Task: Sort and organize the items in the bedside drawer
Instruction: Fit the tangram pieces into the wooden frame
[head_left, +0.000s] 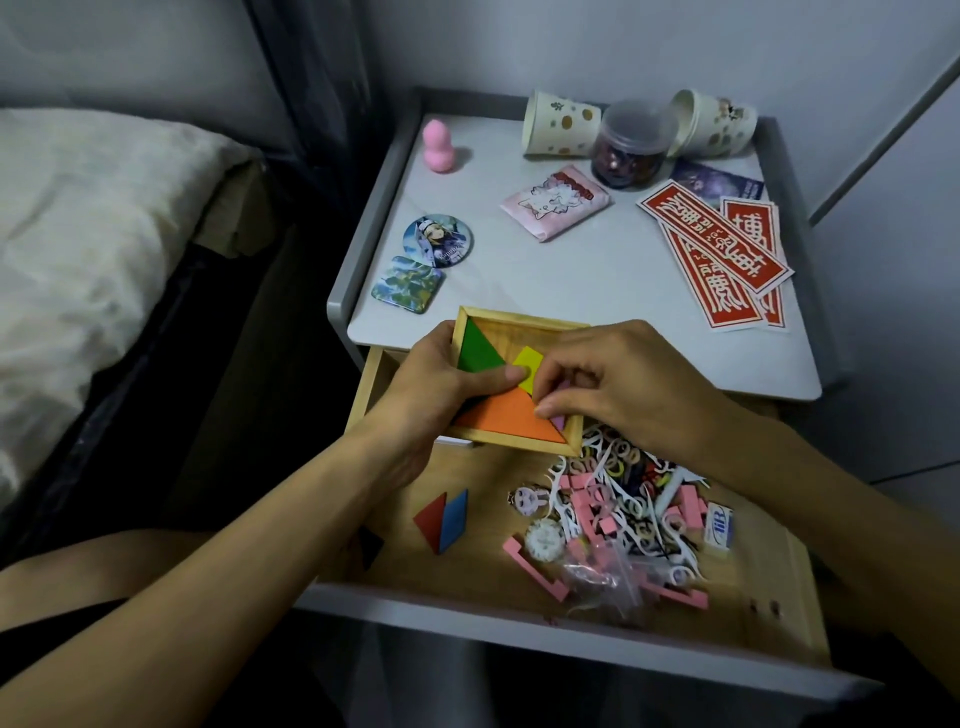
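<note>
Both hands bare: left hand (441, 382), right hand (618, 384). Forearms bare right to the frame edge. Left thumbnail cut short. Black fabric (67, 629) under the left forearm, lower left; garment type unclear.

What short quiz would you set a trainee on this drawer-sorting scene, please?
1. True or false: the red triangle and the blue parallelogram lie loose on the drawer floor, outside the wooden puzzle tray.
2. What does the left hand hold? A) the wooden puzzle tray B) a jar C) a round badge
3. Fill in: the two paper cups on the nightstand top lie on their ____.

Key: 1 true; 2 A; 3 sides.
</note>
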